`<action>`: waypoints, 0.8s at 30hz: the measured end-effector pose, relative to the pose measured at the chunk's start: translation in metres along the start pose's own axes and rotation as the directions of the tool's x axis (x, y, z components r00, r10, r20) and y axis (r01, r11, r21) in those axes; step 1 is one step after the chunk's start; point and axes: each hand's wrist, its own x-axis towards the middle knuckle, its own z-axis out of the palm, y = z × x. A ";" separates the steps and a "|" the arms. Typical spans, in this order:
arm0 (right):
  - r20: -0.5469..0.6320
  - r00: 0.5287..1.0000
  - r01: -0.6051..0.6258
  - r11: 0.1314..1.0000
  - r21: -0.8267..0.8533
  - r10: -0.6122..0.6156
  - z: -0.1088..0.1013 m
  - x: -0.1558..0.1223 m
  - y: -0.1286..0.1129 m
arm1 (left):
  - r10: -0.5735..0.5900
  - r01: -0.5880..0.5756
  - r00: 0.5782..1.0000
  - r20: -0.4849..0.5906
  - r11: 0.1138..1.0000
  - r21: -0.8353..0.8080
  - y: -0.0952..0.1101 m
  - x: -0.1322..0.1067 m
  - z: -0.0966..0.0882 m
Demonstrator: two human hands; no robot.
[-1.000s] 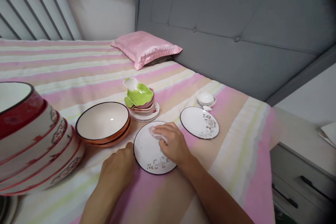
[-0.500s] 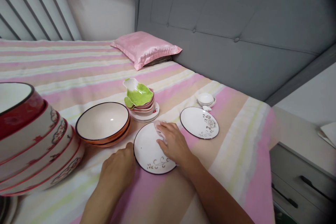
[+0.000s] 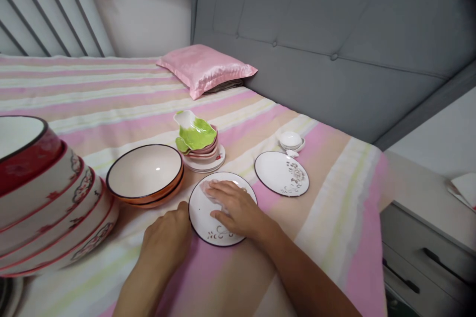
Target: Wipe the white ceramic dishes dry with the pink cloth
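A white plate (image 3: 203,215) with a dark rim and brown scroll pattern lies on the striped bedspread in front of me. At its left edge, my left hand (image 3: 171,233) is closed with its thumb side against the rim. My right hand (image 3: 236,208) rests over the middle of the plate and presses a thin, pale tissue (image 3: 208,189) flat under its fingers. Most of the tissue is hidden by those fingers. A second plate (image 3: 275,171) with a similar floral pattern lies to the right, and two orange bowls (image 3: 145,173) are stacked to the left.
Several red-and-white bowls (image 3: 55,208) form a tall stack at left. Green leaf-shaped dishes (image 3: 199,133) sit on small plates (image 3: 213,161) behind. Small white spoons (image 3: 290,139) lie beyond the second plate. A pink pillow (image 3: 208,67) is against the grey headboard (image 3: 297,25); a nightstand (image 3: 427,203) stands right.
My right hand has slid left across the plate with the tissue, uncovering the plate's right rim. My left hand stays at the left edge.
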 end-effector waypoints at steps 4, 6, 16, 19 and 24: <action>0.035 0.996 0.079 0.995 0.067 -0.082 0.001 0.000 -0.005 | 0.007 -0.007 1.000 -0.010 1.000 0.010 -0.001 0.000 0.002; 0.050 0.993 0.097 0.989 0.113 -0.103 0.001 0.001 -0.008 | 0.013 -0.013 1.000 -0.011 1.000 0.009 -0.001 0.000 0.002; 0.070 0.993 0.069 0.957 0.283 -0.093 0.003 0.002 -0.011 | -0.010 0.010 1.000 0.010 1.000 0.027 0.001 -0.001 -0.002; 0.092 0.994 0.033 0.951 0.308 -0.064 0.001 0.000 -0.011 | -0.004 0.003 1.000 0.014 1.000 0.023 0.001 -0.001 -0.002; 0.138 0.990 -0.037 0.956 0.291 -0.003 -0.006 -0.003 -0.017 | 0.011 -0.011 1.000 0.011 1.000 0.012 0.001 -0.003 -0.004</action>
